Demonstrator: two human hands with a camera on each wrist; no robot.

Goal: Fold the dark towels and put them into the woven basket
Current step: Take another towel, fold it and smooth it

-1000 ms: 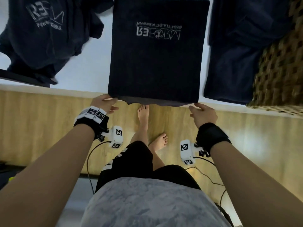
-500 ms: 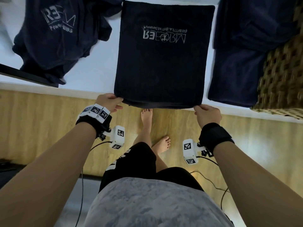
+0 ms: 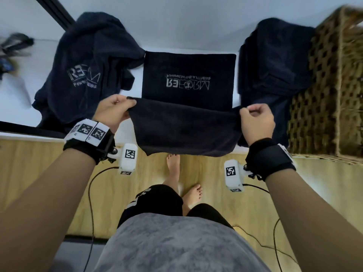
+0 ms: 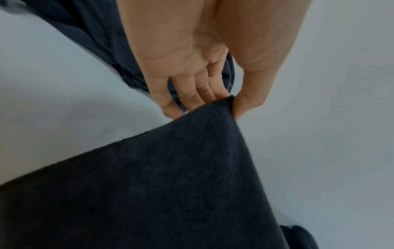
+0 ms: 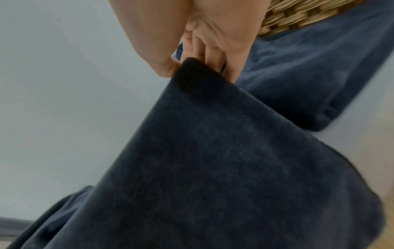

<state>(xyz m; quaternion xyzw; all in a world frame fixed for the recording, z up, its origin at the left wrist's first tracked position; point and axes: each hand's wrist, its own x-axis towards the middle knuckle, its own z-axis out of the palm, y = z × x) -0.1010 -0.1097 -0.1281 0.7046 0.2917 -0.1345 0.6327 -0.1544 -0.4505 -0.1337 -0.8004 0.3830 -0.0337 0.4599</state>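
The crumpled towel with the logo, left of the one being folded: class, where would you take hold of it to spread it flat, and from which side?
Judging by its bunched heap, grip the crumpled towel at its near edge, coming from the table's front side.

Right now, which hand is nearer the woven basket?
Right. The right hand pinches the towel corner just beside the woven basket; the left hand pinches the opposite corner, across the towel from it.

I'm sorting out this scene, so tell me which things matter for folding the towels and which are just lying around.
Part of the job:
- logo towel, corners pinched by left hand and right hand
- crumpled towel
- folded towel
- woven basket

Lying about:
- blurred dark object, far left
- floor cables
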